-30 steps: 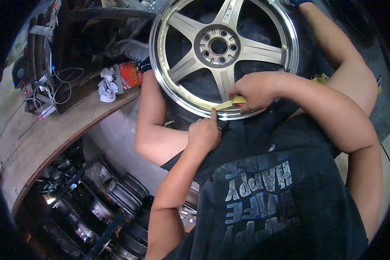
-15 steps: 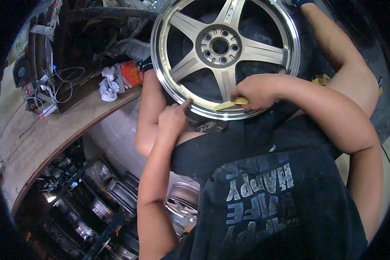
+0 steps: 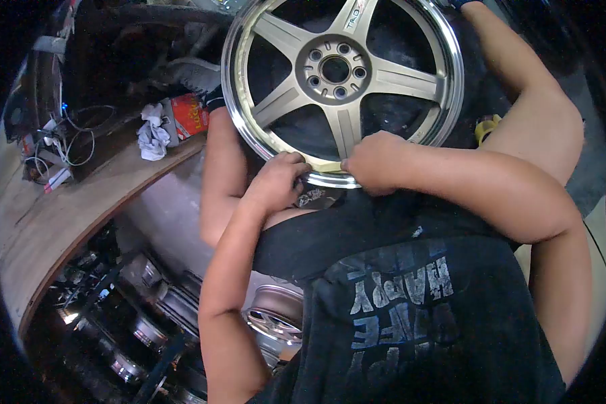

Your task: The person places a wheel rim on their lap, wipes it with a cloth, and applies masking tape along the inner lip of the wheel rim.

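A five-spoke alloy wheel [image 3: 286, 104] with a polished lip leans over my lap, face up towards me. Yellow masking tape [image 3: 327, 165] runs along the inside of its lip at the bottom. My right hand [image 3: 378, 161] is closed on the tape at the lower edge; the roll seen earlier is hidden behind the fingers. Just to the left, my left hand [image 3: 281, 180] has its fingers bent over the lip, touching the wheel where the tape strip begins. A short stretch of tape shows between the two hands.
On the left, a curved wooden bench [image 3: 81, 202] carries a crumpled white cloth [image 3: 153, 138], a red box [image 3: 190, 116] and tangled cables [image 3: 67, 145]. Below it are several stored wheels [image 3: 148, 330], with another rim [image 3: 275, 311] beside my left arm.
My right hand has moved left towards my left hand, shortening the visible tape strip. The left hand's pointing finger has given way to fingers bent over the lip. The view has shifted slightly.
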Demonstrator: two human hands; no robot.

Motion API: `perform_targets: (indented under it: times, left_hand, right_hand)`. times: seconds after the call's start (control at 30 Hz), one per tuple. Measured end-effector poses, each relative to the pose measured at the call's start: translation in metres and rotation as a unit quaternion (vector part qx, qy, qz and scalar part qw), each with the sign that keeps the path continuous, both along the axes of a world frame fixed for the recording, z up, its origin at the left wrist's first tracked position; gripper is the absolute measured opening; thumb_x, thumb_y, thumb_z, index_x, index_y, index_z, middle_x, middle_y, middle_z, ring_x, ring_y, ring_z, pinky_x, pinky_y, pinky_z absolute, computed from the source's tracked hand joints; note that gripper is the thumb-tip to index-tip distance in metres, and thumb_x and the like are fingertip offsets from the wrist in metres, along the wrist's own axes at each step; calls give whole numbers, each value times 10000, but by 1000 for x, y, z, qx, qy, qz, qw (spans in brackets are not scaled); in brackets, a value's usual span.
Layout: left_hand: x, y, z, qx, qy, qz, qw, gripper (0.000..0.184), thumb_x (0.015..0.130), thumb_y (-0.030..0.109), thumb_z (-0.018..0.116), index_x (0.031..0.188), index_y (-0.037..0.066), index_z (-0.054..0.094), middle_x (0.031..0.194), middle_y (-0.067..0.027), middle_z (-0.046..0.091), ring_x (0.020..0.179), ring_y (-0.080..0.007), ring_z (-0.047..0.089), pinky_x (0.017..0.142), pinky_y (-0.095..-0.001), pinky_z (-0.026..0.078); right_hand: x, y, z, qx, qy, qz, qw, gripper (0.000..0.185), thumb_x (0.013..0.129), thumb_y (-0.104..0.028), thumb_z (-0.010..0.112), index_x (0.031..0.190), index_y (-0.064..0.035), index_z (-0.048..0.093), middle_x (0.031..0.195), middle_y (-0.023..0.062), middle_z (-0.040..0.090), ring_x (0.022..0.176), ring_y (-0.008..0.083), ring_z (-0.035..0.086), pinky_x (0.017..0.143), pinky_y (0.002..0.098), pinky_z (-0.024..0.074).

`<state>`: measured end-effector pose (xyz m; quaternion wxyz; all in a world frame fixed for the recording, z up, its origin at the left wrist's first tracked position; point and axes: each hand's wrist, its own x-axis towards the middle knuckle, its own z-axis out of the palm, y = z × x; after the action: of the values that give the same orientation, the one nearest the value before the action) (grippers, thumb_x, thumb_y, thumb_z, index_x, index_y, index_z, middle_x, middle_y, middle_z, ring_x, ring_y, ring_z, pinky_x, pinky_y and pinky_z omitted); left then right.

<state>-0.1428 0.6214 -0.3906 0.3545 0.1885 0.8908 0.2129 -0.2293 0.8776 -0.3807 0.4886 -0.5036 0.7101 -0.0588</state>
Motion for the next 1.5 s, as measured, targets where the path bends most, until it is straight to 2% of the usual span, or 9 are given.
perform_targets:
  times: [0.1, 0.3, 0.47, 0.5, 0.57, 0.67, 1.0, 1.3, 1.5]
  left_hand:
    - [-3, -4, -2, 13, -27, 12, 999, 336, 757, 54, 695, 1084, 2, 749, 1087, -180, 660, 1107, -397, 619, 994, -475, 516]
    - [0, -15, -10, 37, -16, -18, 999, 372, 758, 92, 695, 1108, -19, 757, 1077, -186, 661, 1090, -382, 626, 983, -459, 524]
    - [3, -19, -15, 63, -15, -13, 998, 418, 731, 88, 734, 1139, -2, 751, 1127, -185, 668, 1112, -389, 619, 1004, -463, 518]
    - [3, -18, -15, 63, -12, -14, 998, 417, 730, 91, 735, 1136, -2, 751, 1129, -181, 668, 1119, -384, 617, 1009, -462, 516]
    - [4, -16, -15, 65, -22, -11, 998, 420, 727, 96, 743, 1135, -2, 750, 1130, -179, 668, 1123, -381, 614, 1013, -461, 514]
    - [4, -15, -19, 72, -31, -13, 997, 430, 719, 106, 759, 1135, -2, 749, 1134, -177, 668, 1128, -377, 612, 1015, -460, 513]
    - [3, -5, -20, 108, -23, -17, 994, 403, 717, 142, 773, 1089, -9, 755, 1121, -163, 672, 1101, -368, 617, 978, -445, 530]
    - [0, -12, -16, 42, -54, 28, 997, 407, 718, 99, 752, 1105, -25, 764, 1153, -205, 667, 1138, -386, 619, 1032, -453, 509]
    - [-2, -14, -16, 63, -52, 6, 997, 429, 721, 114, 755, 1128, -21, 764, 1140, -207, 665, 1130, -392, 618, 1027, -455, 510]
  right_hand:
    - [-12, -9, 15, 34, -5, 42, 999, 308, 850, -154, 685, 1144, -120, 772, 1055, 155, 774, 1033, 357, 744, 874, 474, 597]
    - [-21, -22, 21, 61, -36, 8, 997, 355, 881, -205, 616, 1194, -151, 773, 1061, 157, 771, 1037, 368, 734, 897, 493, 581]
    - [-10, -34, 0, 146, -20, 118, 982, 340, 860, -178, 643, 1166, -136, 786, 1072, 146, 780, 1053, 355, 742, 884, 482, 593]
    - [-9, -38, 1, 150, -21, 121, 981, 340, 860, -178, 643, 1166, -136, 786, 1072, 146, 780, 1053, 355, 742, 884, 482, 593]
    - [-8, -44, 3, 190, -41, 114, 974, 357, 791, -110, 762, 1145, -80, 806, 1207, 136, 765, 1143, 325, 729, 912, 452, 592]
    - [-10, -48, 5, 206, -46, 133, 968, 350, 801, -104, 762, 1147, -85, 806, 1217, 127, 764, 1149, 317, 728, 922, 444, 593]
    - [-14, -45, 0, 184, -35, 154, 970, 376, 844, -134, 676, 1203, -169, 778, 1153, 101, 779, 1109, 325, 738, 904, 461, 597]
    - [-24, -37, 8, 149, -56, 100, 982, 301, 877, -175, 619, 1093, -69, 800, 1153, 156, 771, 1112, 352, 730, 928, 467, 584]
    - [-33, -39, 0, 135, -69, 93, 984, 447, 890, -206, 608, 1315, -222, 748, 1204, 145, 758, 1137, 355, 713, 956, 473, 569]
